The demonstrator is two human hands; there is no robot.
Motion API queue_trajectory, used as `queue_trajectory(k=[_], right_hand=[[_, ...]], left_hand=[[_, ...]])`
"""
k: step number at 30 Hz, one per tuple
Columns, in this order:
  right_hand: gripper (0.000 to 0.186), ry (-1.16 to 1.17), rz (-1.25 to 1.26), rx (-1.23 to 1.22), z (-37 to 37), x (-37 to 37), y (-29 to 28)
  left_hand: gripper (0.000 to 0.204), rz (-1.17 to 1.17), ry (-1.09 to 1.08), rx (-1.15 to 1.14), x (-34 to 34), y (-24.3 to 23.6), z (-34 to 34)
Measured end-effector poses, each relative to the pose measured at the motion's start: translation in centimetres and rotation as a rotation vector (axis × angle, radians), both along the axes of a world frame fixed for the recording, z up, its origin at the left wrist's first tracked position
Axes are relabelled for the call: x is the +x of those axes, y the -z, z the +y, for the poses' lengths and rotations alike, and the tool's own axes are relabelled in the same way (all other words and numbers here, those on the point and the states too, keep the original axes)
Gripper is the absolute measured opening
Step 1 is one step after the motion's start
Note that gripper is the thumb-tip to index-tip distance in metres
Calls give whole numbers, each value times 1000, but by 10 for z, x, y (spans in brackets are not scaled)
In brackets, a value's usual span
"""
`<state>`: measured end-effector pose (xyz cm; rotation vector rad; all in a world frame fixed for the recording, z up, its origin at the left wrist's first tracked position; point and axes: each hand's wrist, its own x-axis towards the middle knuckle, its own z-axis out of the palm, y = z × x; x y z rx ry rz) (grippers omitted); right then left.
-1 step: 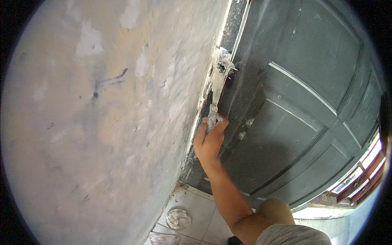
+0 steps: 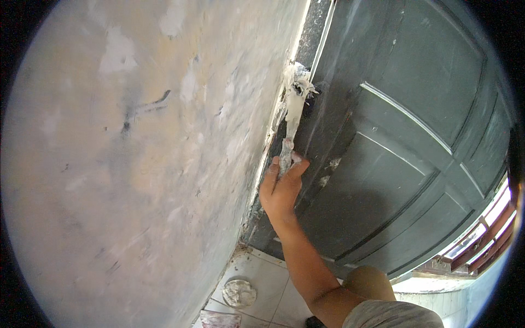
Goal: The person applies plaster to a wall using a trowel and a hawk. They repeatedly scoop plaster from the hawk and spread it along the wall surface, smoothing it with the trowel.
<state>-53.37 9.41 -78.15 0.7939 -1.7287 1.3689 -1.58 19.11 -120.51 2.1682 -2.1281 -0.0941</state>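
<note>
My right hand (image 2: 281, 188) reaches up along the seam where the plastered wall (image 2: 136, 164) meets the dark door frame. It grips the handle of a narrow putty knife (image 2: 291, 123) smeared with white filler. The blade points up the seam, and its tip sits in a lump of white filler (image 2: 298, 82) stuck on the frame's edge. My left hand is out of sight.
A dark grey panelled door (image 2: 410, 136) fills the right side. Below, on the pale floor tiles (image 2: 268, 290), lies a round dish of white filler (image 2: 239, 293) beside a smeared flat object (image 2: 216, 320). A barred window (image 2: 486, 229) shows at the far right.
</note>
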Motion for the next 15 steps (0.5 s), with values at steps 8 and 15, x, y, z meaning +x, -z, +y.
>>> queue_trajectory(k=[8, 15], right_hand=[[37, -75, 23, -23, -14, 1, -63], [38, -58, -98, 14, -15, -8, -24]], left_hand=[[64, -40, 4, 34, -17, -28, 3], [63, -71, -6, 46, -19, -21, 0]])
